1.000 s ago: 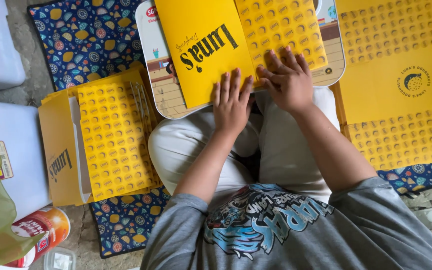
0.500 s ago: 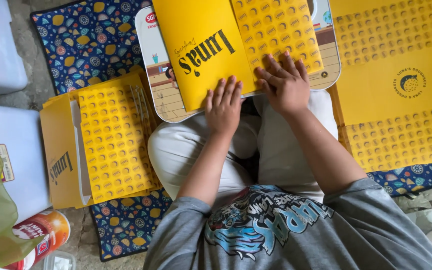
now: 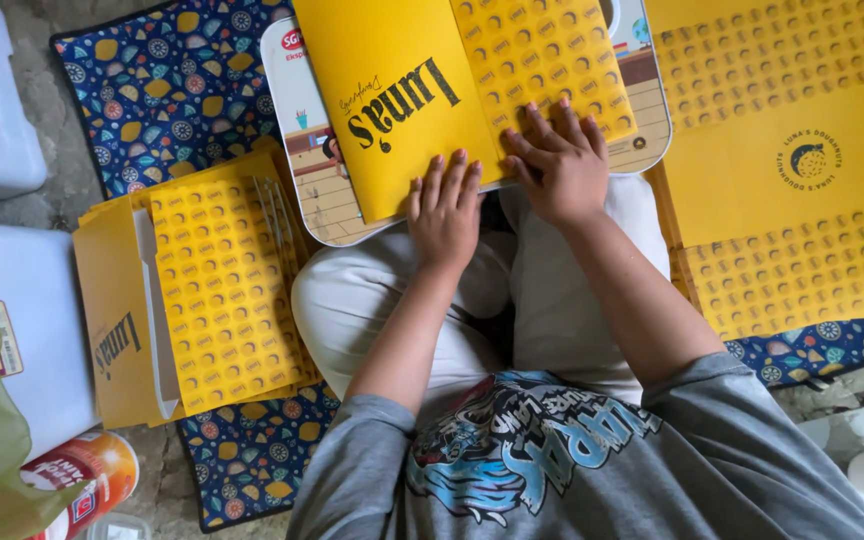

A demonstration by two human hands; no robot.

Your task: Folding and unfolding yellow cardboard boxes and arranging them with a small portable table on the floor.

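Two hands: both are pressing flat on one yellow cardboard sheet [image 3: 472, 90] lying across a lap board [image 3: 322, 190].
Left hand [image 3: 445, 208]: open, fingers spread, palm down on the near edge of the sheet, seemingly pinning the plain printed half so it is not sliding.
Right hand [image 3: 557, 165]: open, fingers fanned toward 12 o'clock, lying on the patterned half just right of the fold line; judged to be flattening a crease.
Sheet position: sitting at 12 o'clock from the person, tilted, overhanging the board's near edge above the knees.
Lap board: resting on the crossed legs in pale trousers [image 3: 372, 300], serving as a hard working surface.
Folded stack [image 3: 202, 290]: yellow patterned pieces piling at 9 o'clock on the patterned mat [image 3: 167, 90], within the left arm's reach.
Flat sheets [image 3: 792, 170]: unfolded yellow blanks lying at 3 o'clock, just beside the board.
Edge items: a red-and-orange packet [image 3: 82, 480] at 7 o'clock and white boxes [image 3: 27, 330] at 9 o'clock, well apart from the hands.
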